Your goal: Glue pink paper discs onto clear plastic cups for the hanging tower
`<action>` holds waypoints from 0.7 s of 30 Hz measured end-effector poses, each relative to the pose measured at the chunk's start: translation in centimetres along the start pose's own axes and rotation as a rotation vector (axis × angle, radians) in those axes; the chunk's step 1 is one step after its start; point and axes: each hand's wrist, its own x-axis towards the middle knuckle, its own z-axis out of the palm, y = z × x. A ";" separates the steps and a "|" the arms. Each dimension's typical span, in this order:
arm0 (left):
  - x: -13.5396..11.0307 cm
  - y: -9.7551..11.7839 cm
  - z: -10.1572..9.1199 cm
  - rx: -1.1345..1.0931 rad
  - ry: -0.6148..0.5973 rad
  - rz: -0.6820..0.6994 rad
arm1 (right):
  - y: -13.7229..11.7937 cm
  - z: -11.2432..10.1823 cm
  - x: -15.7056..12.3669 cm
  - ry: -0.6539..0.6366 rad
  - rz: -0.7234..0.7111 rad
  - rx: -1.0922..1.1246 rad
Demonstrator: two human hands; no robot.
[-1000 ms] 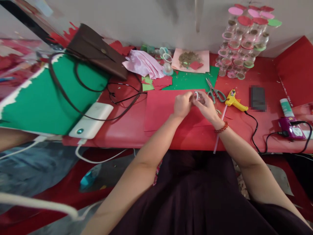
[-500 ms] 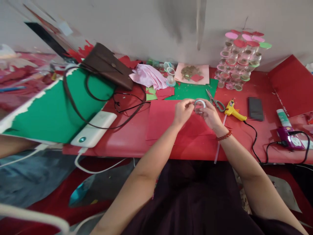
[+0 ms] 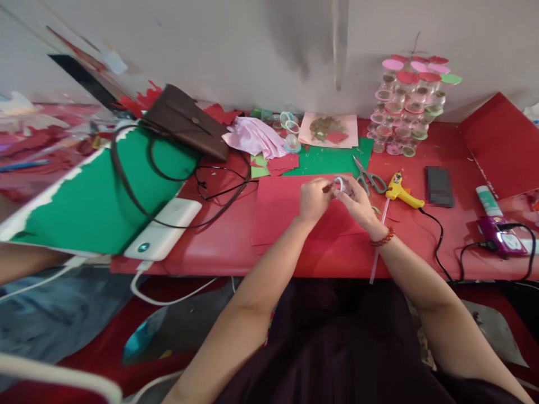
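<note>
Above red paper sheets (image 3: 278,207), my right hand (image 3: 357,199) is closed around a small clear plastic cup with a white rim (image 3: 339,182). The cup is tilted, and fingers cover most of its body. My left hand (image 3: 315,199) is pinched right beside the rim; a tiny dark reddish bit shows at its fingertips, too small to name. Grey-handled scissors (image 3: 370,178) lie just beyond my right hand. A yellow hot glue gun (image 3: 402,191) with a long clear glue stick (image 3: 379,244) rests to the right of it.
Stacked plastic cups with coloured paper discs (image 3: 408,106) stand at the back right. A glue stick tube (image 3: 489,201) and purple power adapter (image 3: 505,238) sit at right. Left are a brown bag (image 3: 187,120), white power bank (image 3: 166,230) and green board (image 3: 92,196). Another person's arm (image 3: 25,266) shows.
The cup has turned in my right hand, so its white rim now appears narrower. My left fingers have curled in closer to the rim. The view has shifted slightly.
</note>
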 end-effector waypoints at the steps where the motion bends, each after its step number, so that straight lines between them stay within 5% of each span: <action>1: 0.0 -0.1 0.0 0.025 -0.002 0.006 | 0.0 0.0 0.0 -0.003 -0.013 -0.039; 7: -0.3 -0.4 0.3 0.123 0.002 0.028 | -0.1 0.0 -0.1 0.017 -0.053 -0.119; 12: -0.2 0.1 0.2 0.085 0.081 -0.049 | -0.5 0.2 0.0 -0.027 0.046 0.021; 21: 1.0 0.0 0.2 -0.552 0.105 -0.332 | -0.6 -0.3 0.9 -0.015 0.216 0.404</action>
